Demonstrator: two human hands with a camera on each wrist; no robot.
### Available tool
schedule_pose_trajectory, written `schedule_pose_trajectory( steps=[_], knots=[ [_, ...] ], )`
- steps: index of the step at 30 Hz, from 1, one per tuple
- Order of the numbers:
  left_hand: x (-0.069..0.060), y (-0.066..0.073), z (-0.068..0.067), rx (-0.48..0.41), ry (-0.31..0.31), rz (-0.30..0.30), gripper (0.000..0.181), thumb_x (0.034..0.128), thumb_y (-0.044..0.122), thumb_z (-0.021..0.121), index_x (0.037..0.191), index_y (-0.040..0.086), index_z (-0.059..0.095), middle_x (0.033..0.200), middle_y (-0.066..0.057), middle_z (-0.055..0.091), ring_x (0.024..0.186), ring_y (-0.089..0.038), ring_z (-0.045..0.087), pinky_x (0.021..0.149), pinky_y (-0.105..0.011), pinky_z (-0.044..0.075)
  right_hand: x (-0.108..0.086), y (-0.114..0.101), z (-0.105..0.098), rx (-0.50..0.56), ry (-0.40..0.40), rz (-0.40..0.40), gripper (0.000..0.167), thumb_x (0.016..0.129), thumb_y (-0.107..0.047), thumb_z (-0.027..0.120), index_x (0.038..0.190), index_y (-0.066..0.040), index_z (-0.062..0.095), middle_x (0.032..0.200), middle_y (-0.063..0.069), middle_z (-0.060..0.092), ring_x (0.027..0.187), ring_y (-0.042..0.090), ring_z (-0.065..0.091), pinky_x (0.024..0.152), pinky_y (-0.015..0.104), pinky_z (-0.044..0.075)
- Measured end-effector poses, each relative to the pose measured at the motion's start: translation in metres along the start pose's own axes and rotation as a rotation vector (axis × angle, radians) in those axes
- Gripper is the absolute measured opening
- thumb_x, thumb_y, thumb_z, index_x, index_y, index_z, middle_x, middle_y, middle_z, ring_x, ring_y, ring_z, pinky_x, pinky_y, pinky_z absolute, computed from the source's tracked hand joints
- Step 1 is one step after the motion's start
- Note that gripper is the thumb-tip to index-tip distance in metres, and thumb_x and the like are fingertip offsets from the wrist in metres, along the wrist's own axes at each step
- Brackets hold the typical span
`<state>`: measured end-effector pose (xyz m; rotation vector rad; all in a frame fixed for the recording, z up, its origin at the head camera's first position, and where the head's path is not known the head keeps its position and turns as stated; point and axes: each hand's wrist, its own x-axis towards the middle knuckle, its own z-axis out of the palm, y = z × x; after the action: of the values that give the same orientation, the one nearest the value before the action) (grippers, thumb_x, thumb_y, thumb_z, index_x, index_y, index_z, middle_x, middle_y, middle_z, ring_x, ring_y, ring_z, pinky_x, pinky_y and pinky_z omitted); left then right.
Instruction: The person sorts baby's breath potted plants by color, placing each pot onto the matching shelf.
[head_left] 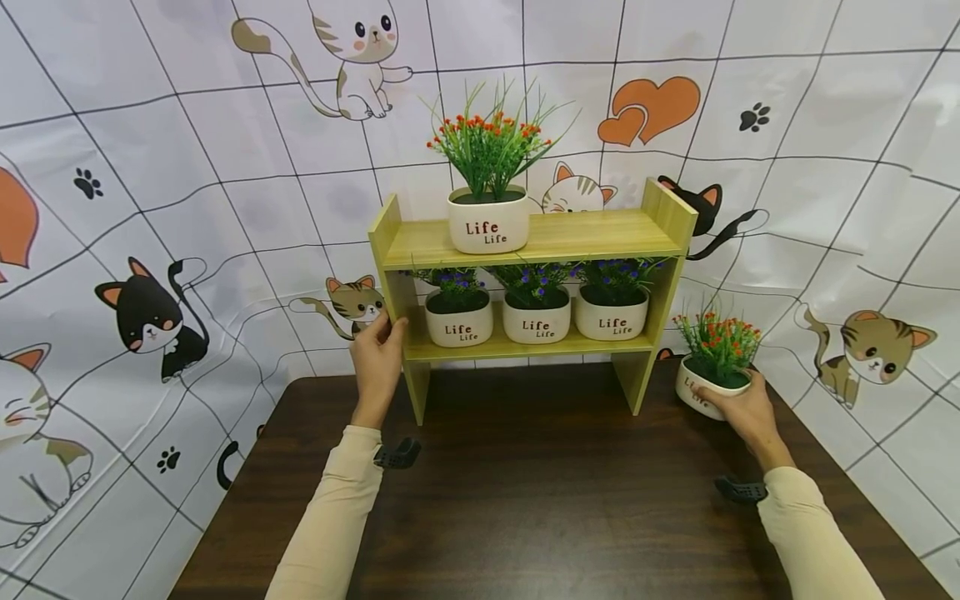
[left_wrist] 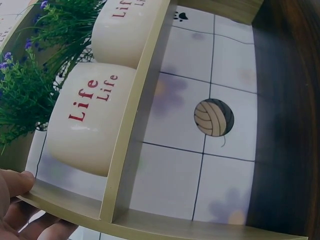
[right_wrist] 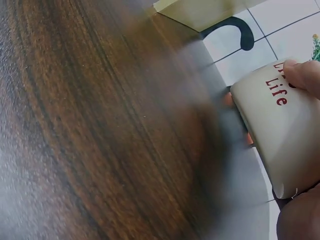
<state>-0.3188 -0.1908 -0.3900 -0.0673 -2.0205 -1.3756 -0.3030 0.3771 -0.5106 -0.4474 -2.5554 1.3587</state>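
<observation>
My left hand (head_left: pixel 377 364) grips the left side panel of a two-tier wooden shelf (head_left: pixel 592 232), thumb on the inner side and fingers outside, as the left wrist view shows. At the table's right edge, my right hand (head_left: pixel 750 414) holds a white oval pot (head_left: pixel 693 390) of orange-flowered artificial plants (head_left: pixel 722 337), thumb across its "Life" lettering. That pot stands apart from the shelf, to its right, and looks slightly tilted. On the top tier sits a similar orange-flowered pot (head_left: pixel 489 223), left of centre. Three purple-flowered pots (head_left: pixel 459 325) stand in a row on the lower tier.
The dark wooden table (head_left: pixel 555 492) carries the shelf near its back edge. Behind and beside it hangs a white gridded sheet (head_left: pixel 247 217) printed with cartoon cats. Each wrist wears a black strap mount, such as the left one (head_left: pixel 397 453).
</observation>
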Motion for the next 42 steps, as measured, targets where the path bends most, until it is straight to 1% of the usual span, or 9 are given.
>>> schedule_pose_trajectory(
  steps=[7, 13, 17, 20, 22, 24, 27, 30, 42],
  knots=[
    [0.000, 0.000, 0.001, 0.007, 0.005, 0.004, 0.029, 0.1042, 0.016, 0.071, 0.128, -0.001, 0.076, 0.114, -0.024, 0.079, 0.100, -0.036, 0.078, 0.070, -0.005, 0.045, -0.001, -0.006, -0.008, -0.035, 0.010, -0.006, 0.113, 0.094, -0.054, 0.075, 0.165, 0.008, 0.011, 0.155, 0.042, 0.038, 0.136, 0.051, 0.045, 0.106, 0.062, 0.042],
    [0.000, 0.000, 0.000, 0.019, 0.008, 0.003, 0.029, 0.1040, 0.016, 0.071, 0.128, 0.000, 0.076, 0.113, -0.023, 0.079, 0.099, -0.036, 0.078, 0.069, -0.008, 0.046, -0.004, -0.016, -0.016, -0.030, 0.012, -0.041, 0.110, 0.095, -0.056, 0.073, 0.163, 0.010, 0.015, 0.148, 0.038, 0.044, 0.124, 0.045, 0.049, 0.089, 0.044, 0.042],
    [0.001, 0.001, 0.000, 0.024, 0.012, 0.005, 0.029, 0.1038, 0.017, 0.072, 0.127, 0.000, 0.076, 0.113, -0.023, 0.079, 0.099, -0.036, 0.079, 0.070, -0.007, 0.046, -0.004, -0.022, -0.020, -0.011, 0.030, -0.083, 0.101, 0.096, -0.051, 0.074, 0.159, 0.009, 0.024, 0.137, 0.031, 0.053, 0.106, 0.028, 0.055, 0.080, 0.030, 0.042],
    [0.001, 0.002, -0.001, 0.024, 0.013, 0.003, 0.030, 0.1037, 0.017, 0.072, 0.128, 0.000, 0.076, 0.114, -0.024, 0.079, 0.100, -0.037, 0.079, 0.070, -0.006, 0.046, -0.004, -0.027, -0.023, -0.008, 0.046, -0.116, 0.094, 0.096, -0.049, 0.076, 0.156, 0.008, 0.030, 0.134, 0.026, 0.055, 0.098, 0.016, 0.053, 0.076, 0.024, 0.042],
    [0.001, 0.002, -0.001, 0.024, 0.013, -0.002, 0.031, 0.1037, 0.017, 0.072, 0.129, 0.000, 0.075, 0.115, -0.024, 0.079, 0.102, -0.037, 0.078, 0.071, -0.007, 0.047, -0.005, -0.030, -0.026, -0.004, 0.050, -0.124, 0.094, 0.096, -0.048, 0.076, 0.156, 0.008, 0.031, 0.135, 0.027, 0.055, 0.099, 0.018, 0.054, 0.077, 0.025, 0.041],
    [0.001, 0.002, -0.001, 0.024, 0.014, -0.005, 0.031, 0.1034, 0.016, 0.072, 0.130, 0.000, 0.075, 0.116, -0.024, 0.078, 0.103, -0.038, 0.078, 0.074, -0.013, 0.053, -0.007, -0.033, -0.029, -0.016, 0.048, -0.114, 0.100, 0.095, -0.051, 0.075, 0.158, 0.010, 0.025, 0.137, 0.031, 0.051, 0.105, 0.025, 0.053, 0.078, 0.029, 0.039],
    [0.001, 0.001, 0.000, 0.026, 0.013, -0.004, 0.032, 0.1035, 0.016, 0.072, 0.132, 0.000, 0.074, 0.118, -0.024, 0.078, 0.105, -0.037, 0.078, 0.081, -0.030, 0.061, -0.010, -0.039, -0.033, -0.023, 0.044, -0.111, 0.104, 0.095, -0.053, 0.074, 0.159, 0.010, 0.022, 0.140, 0.034, 0.049, 0.111, 0.035, 0.051, 0.079, 0.032, 0.038],
    [0.000, 0.001, 0.000, 0.023, 0.010, -0.005, 0.032, 0.1038, 0.016, 0.072, 0.132, 0.001, 0.074, 0.119, -0.023, 0.078, 0.106, -0.035, 0.078, 0.085, -0.043, 0.062, -0.012, -0.045, -0.036, -0.022, 0.045, -0.128, 0.104, 0.095, -0.053, 0.074, 0.160, 0.009, 0.023, 0.138, 0.034, 0.050, 0.111, 0.035, 0.051, 0.078, 0.032, 0.038],
    [0.000, 0.001, 0.001, 0.016, 0.009, -0.005, 0.032, 0.1040, 0.015, 0.071, 0.133, 0.002, 0.074, 0.119, -0.022, 0.078, 0.106, -0.034, 0.079, 0.085, -0.041, 0.063, -0.020, -0.071, -0.048, -0.004, 0.070, -0.239, 0.097, 0.094, -0.045, 0.078, 0.158, 0.010, 0.029, 0.131, 0.029, 0.055, 0.099, 0.017, 0.052, 0.080, 0.025, 0.039]
  ],
)
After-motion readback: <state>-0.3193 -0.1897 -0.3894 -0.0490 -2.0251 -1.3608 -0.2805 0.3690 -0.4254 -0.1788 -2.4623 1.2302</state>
